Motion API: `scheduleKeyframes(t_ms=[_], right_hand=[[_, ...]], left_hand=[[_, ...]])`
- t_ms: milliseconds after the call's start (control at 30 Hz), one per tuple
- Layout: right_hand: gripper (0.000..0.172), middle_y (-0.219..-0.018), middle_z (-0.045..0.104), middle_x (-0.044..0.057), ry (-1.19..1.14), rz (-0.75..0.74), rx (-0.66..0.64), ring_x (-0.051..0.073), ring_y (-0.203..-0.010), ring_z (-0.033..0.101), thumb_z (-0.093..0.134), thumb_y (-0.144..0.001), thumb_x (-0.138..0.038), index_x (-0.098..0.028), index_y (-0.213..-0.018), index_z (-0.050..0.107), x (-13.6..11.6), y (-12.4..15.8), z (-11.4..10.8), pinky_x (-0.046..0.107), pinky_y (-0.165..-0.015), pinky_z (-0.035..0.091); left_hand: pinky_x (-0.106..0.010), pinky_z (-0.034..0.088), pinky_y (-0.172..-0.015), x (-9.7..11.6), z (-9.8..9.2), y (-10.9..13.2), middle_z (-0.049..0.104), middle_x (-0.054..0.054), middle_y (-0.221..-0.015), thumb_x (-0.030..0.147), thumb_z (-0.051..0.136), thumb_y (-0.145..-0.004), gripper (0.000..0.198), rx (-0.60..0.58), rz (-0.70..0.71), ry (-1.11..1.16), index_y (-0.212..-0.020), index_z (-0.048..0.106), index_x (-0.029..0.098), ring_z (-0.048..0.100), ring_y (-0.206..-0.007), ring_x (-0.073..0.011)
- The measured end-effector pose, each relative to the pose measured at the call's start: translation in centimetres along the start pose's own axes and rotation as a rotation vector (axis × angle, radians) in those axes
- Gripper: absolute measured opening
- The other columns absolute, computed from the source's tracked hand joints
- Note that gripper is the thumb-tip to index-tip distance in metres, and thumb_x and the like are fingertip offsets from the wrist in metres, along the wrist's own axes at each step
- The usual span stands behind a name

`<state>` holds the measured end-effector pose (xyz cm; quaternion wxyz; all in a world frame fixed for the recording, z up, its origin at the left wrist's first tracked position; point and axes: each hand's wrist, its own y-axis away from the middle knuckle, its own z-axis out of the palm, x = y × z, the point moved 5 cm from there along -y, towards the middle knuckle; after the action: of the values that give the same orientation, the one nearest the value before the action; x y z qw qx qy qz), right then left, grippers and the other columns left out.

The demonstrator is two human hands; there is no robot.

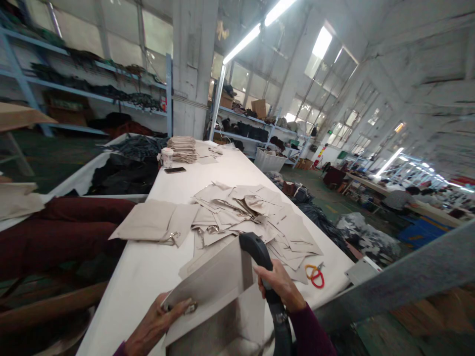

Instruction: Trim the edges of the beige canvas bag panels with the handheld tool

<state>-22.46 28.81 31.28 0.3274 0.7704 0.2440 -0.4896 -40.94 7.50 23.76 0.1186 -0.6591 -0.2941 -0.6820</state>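
Note:
My left hand (156, 321) lies at the near edge of the long white table (141, 277), its fingers pressing the lower left corner of a beige fabric piece (215, 277), next to a small metal ring on it. My right hand (280, 287) is closed round the black handle of an iron-like tool (260, 252) that stands against the right side of that piece. Beyond lies a loose heap of several similar beige fabric pieces (252, 212).
Orange-handled snips (315, 276) lie right of my right hand. A flat stack of beige pieces (156, 222) sits left, a taller stack (182, 148), a cup (167, 157) and a phone (175, 170) farther back. Dark red fabric (63, 227) lies left. Shelves behind.

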Motion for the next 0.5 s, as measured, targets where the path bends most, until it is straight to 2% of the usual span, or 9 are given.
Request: scheduleKeyframes(t_ms=[67,167,267,333,400,433,500], right_hand=[[0.037,-0.044,0.050,-0.003,0.016,0.013,0.054,0.009,-0.035,0.046,0.056,-0.077,-0.048,-0.016,-0.061,0.049,0.3,0.1,-0.9,0.021,-0.036,0.038],[0.039,-0.044,0.051,-0.002,0.017,-0.012,0.091,0.009,-0.038,0.047,0.054,-0.079,-0.051,-0.016,-0.062,0.049,0.2,1.4,-1.9,0.020,-0.039,0.037],[0.037,-0.044,0.051,-0.002,0.029,0.009,0.096,0.009,-0.038,0.047,0.056,-0.078,-0.049,-0.016,-0.062,0.049,0.4,3.1,-2.3,0.020,-0.040,0.035],[0.037,-0.040,0.049,-0.003,0.055,0.041,0.048,0.009,-0.034,0.045,0.057,-0.077,-0.048,-0.017,-0.060,0.048,0.8,4.2,-2.0,0.020,-0.038,0.033],[0.036,-0.038,0.048,-0.003,0.068,0.062,-0.018,0.009,-0.032,0.043,0.056,-0.078,-0.045,-0.017,-0.058,0.048,1.1,5.2,-1.6,0.020,-0.037,0.033],[0.034,-0.037,0.049,-0.003,0.071,0.065,-0.042,0.009,-0.032,0.043,0.056,-0.078,-0.043,-0.016,-0.058,0.048,1.1,5.7,-1.4,0.020,-0.037,0.033],[0.029,-0.038,0.050,-0.003,0.077,0.061,-0.061,0.008,-0.033,0.044,0.056,-0.079,-0.038,-0.016,-0.061,0.050,1.1,6.4,-1.1,0.020,-0.039,0.035]], left_hand=[[-0.029,0.054,-0.065,0.8,-0.6,0.0,0.071,-0.004,-0.073,0.048,0.062,-0.073,0.032,-0.001,0.127,-0.101,-0.078,0.070,0.018,0.065,-0.075,-0.0252],[-0.026,0.052,-0.069,2.2,-1.0,-0.1,0.068,-0.004,-0.078,0.043,0.052,-0.083,0.030,0.037,0.401,-0.268,-0.086,0.070,0.019,0.063,-0.077,-0.0209],[-0.026,0.050,-0.068,2.9,-0.4,-0.2,0.063,-0.006,-0.081,0.036,0.044,-0.089,0.033,0.119,0.671,-0.434,-0.102,0.068,0.018,0.061,-0.077,-0.0194],[-0.028,0.050,-0.073,3.0,0.3,-0.1,0.062,-0.008,-0.085,0.029,0.045,-0.089,0.032,0.190,0.805,-0.520,-0.112,0.065,0.016,0.059,-0.081,-0.0200],[-0.029,0.049,-0.076,3.1,0.9,0.1,0.062,-0.009,-0.088,0.025,0.047,-0.089,0.032,0.224,0.866,-0.524,-0.114,0.063,0.016,0.059,-0.084,-0.0202],[-0.029,0.049,-0.076,3.1,1.1,0.2,0.062,-0.009,-0.089,0.026,0.047,-0.089,0.032,0.204,0.858,-0.488,-0.114,0.064,0.016,0.059,-0.084,-0.0200],[-0.027,0.051,-0.072,3.3,1.1,0.1,0.062,-0.007,-0.088,0.031,0.046,-0.089,0.031,0.114,0.743,-0.391,-0.109,0.066,0.017,0.061,-0.080,-0.0186]])
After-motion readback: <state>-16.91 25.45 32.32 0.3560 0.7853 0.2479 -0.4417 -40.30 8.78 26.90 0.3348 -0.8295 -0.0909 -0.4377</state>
